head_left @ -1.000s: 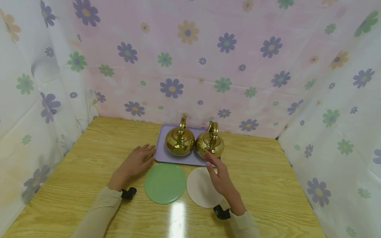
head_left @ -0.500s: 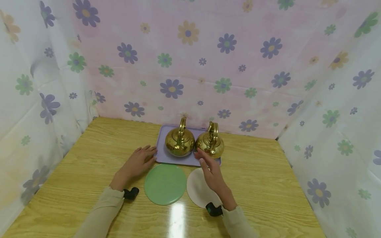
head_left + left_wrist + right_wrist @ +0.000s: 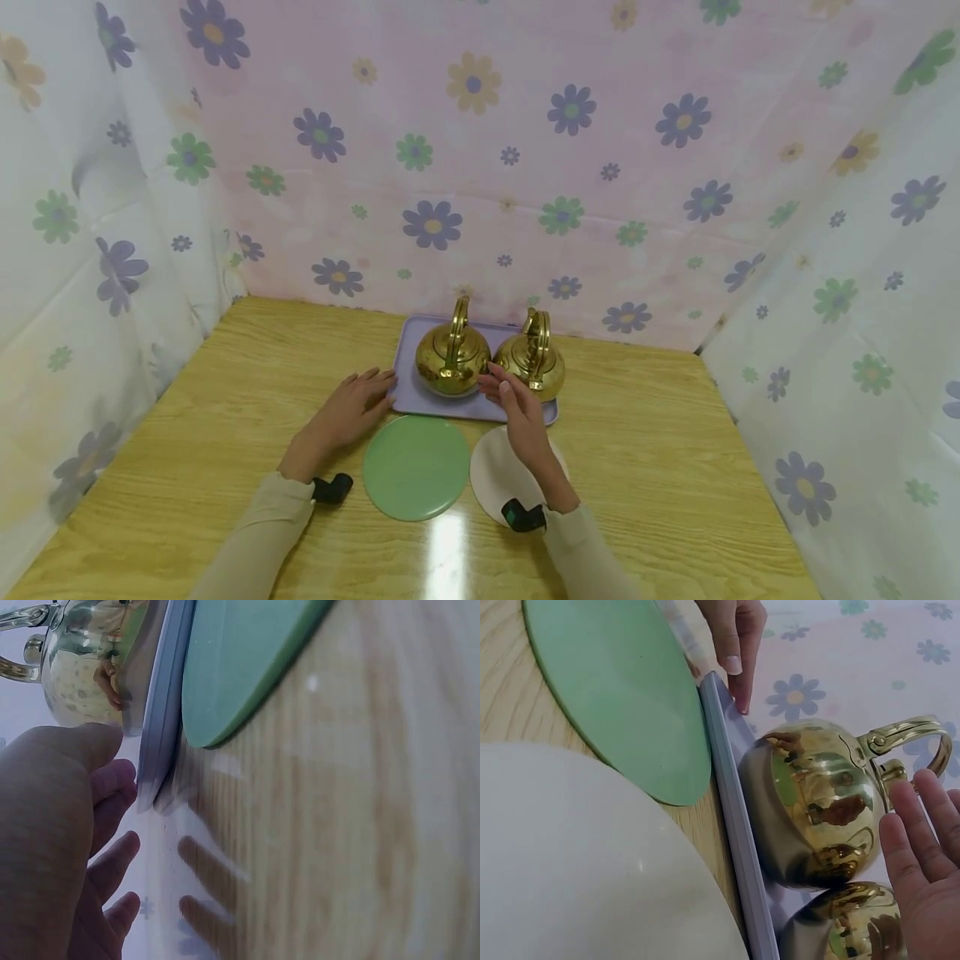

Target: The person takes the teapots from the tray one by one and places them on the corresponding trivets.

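Observation:
Two shiny gold teapots, the left one (image 3: pixel 442 362) and the right one (image 3: pixel 551 371), stand side by side on a purple tray (image 3: pixel 435 406). My left hand (image 3: pixel 347 414), fingers spread, rests at the tray's left edge; in the left wrist view the hand (image 3: pixel 67 817) is beside the tray rim (image 3: pixel 161 712). My right hand (image 3: pixel 525 418) is held over the tray's front, fingertips near where the teapots meet. In the right wrist view the right hand's fingers (image 3: pixel 922 840) are extended and hold nothing; whether they touch a teapot I cannot tell.
In front of the tray a green round plate (image 3: pixel 416 467) and a white round plate (image 3: pixel 495 471) lie side by side on the wooden table (image 3: pixel 660 467). The right forearm passes over the white plate. Flowered curtains (image 3: pixel 480 167) stand behind and at both sides.
My right hand has moved left, from in front of the right teapot to between the two teapots. The left hand has shifted slightly right against the tray edge. The teapots look unmoved.

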The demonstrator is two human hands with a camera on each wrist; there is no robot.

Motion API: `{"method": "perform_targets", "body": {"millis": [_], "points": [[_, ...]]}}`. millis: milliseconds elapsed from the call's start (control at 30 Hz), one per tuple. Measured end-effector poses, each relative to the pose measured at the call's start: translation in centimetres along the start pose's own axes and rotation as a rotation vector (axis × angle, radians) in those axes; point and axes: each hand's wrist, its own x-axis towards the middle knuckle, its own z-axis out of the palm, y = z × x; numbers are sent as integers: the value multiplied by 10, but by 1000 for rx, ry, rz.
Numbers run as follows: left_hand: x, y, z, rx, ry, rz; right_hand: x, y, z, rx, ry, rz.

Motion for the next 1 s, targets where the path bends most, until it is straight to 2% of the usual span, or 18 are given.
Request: {"method": "perform_targets", "body": {"millis": [333,633,833,1000], "points": [[1,-2,2,-12,-2,14,10,8,6,91,14,33],[3,-4,4,-14,-10,-3,19,9,13,108,3,43],[4,-3,5,-18,-3,6,25,8,17,120,30,40],[3,0,4,-14,-21,-16,33,8,19,139,52,35]]}}
